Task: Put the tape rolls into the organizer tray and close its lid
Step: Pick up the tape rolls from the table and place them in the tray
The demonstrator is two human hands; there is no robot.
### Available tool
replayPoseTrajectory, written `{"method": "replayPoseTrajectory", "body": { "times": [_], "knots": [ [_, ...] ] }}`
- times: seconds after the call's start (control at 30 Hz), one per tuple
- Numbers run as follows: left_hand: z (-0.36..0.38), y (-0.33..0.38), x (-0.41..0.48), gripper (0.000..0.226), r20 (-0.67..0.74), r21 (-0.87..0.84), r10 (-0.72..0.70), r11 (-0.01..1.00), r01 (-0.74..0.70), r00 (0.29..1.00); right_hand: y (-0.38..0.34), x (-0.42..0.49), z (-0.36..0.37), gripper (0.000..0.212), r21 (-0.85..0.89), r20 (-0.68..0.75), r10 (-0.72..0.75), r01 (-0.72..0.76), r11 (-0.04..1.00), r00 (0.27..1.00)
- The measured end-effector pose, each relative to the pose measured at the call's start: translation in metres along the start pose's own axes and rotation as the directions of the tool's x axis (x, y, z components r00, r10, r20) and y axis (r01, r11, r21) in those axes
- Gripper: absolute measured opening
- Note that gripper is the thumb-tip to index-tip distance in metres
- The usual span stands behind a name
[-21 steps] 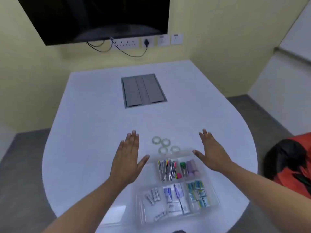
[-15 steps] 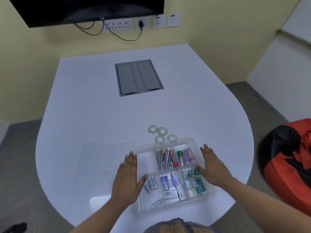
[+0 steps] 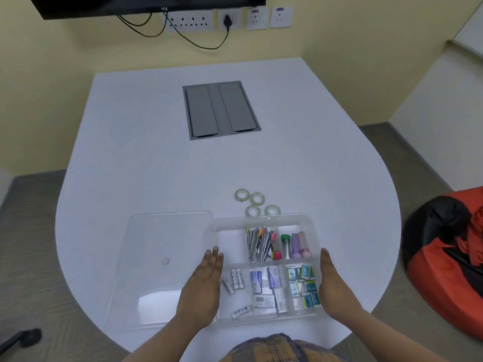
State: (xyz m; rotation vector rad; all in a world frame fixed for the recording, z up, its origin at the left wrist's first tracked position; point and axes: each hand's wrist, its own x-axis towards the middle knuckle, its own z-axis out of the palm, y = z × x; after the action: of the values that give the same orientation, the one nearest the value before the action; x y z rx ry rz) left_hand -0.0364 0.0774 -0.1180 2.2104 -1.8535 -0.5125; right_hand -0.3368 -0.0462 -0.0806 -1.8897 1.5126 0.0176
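Note:
Several clear tape rolls (image 3: 257, 202) lie flat on the white table, just behind the far rim of the clear organizer tray (image 3: 264, 220). The tray's compartments hold batteries, small boxes, clips and tubes; its far-left compartment looks bare. The clear lid (image 3: 162, 259) lies flat on the table to the tray's left. My left hand (image 3: 205, 286) rests flat at the tray's left edge, fingers together. My right hand (image 3: 332, 280) stands on edge against the tray's right wall. Neither hand holds anything.
The white table (image 3: 156, 158) has a grey cable hatch (image 3: 220, 109) set into its middle. A red and black bean bag (image 3: 444, 254) sits on the floor at the right. Wall sockets and a screen are on the far wall.
Both hands came back toward me and down, from hovering over the table to the tray's left and right sides. The view tilted down, bringing the lid into sight.

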Motion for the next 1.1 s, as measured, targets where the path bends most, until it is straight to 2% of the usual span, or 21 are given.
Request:
{"method": "replayPoseTrajectory", "body": {
  "times": [0.13,0.23,0.3,0.43,0.5,0.57,0.63,0.73,0.87,1.0,1.1],
  "knots": [
    [-0.011,-0.007,0.002,0.071,-0.016,-0.107,0.024,0.994,-0.026,1.000,0.006,-0.001,-0.008,0.079,-0.027,-0.012,0.001,-0.002,1.000,1.000],
    [-0.021,-0.018,0.006,0.071,-0.051,-0.202,-0.059,0.978,0.048,0.997,0.006,0.003,-0.011,0.083,-0.097,-0.078,0.040,-0.048,0.994,0.996],
    [-0.027,-0.030,0.010,0.070,-0.059,-0.247,-0.142,0.961,0.124,0.988,0.001,0.007,-0.012,0.076,-0.089,-0.164,0.041,-0.056,0.994,0.986],
    [-0.032,-0.056,0.012,0.065,-0.006,-0.265,-0.266,0.930,0.255,0.964,-0.024,0.014,-0.014,0.045,-0.119,-0.244,-0.023,-0.006,0.993,0.970],
    [-0.031,-0.070,0.011,0.062,0.019,-0.259,-0.264,0.930,0.260,0.964,-0.041,0.019,-0.013,0.032,-0.106,-0.269,-0.084,0.057,0.993,0.960],
    [-0.030,-0.079,0.012,0.057,0.039,-0.262,-0.208,0.942,0.211,0.977,-0.058,0.025,-0.014,0.027,-0.095,-0.289,-0.135,0.112,0.989,0.948],
    [-0.029,-0.082,0.014,0.057,0.052,-0.249,-0.164,0.953,0.171,0.985,-0.074,0.034,-0.017,0.028,-0.071,-0.280,-0.149,0.134,0.988,0.948],
    [-0.025,-0.078,0.020,0.060,0.055,-0.217,-0.190,0.956,0.197,0.980,-0.093,0.056,-0.025,0.023,-0.042,-0.237,-0.174,0.169,0.985,0.956],
    [-0.017,-0.071,0.029,0.063,0.066,-0.142,-0.228,0.962,0.235,0.971,-0.107,0.100,-0.042,0.021,-0.112,-0.124,-0.266,0.253,0.961,0.956],
    [-0.013,-0.070,0.031,0.069,0.071,-0.091,-0.263,0.959,0.268,0.962,-0.115,0.144,-0.056,0.023,-0.136,-0.057,-0.225,0.215,0.967,0.973],
    [-0.011,-0.069,0.029,0.084,0.096,-0.035,-0.244,0.968,0.249,0.965,-0.117,0.175,-0.058,0.026,-0.164,0.004,-0.177,0.175,0.971,0.984]
  ]
}}
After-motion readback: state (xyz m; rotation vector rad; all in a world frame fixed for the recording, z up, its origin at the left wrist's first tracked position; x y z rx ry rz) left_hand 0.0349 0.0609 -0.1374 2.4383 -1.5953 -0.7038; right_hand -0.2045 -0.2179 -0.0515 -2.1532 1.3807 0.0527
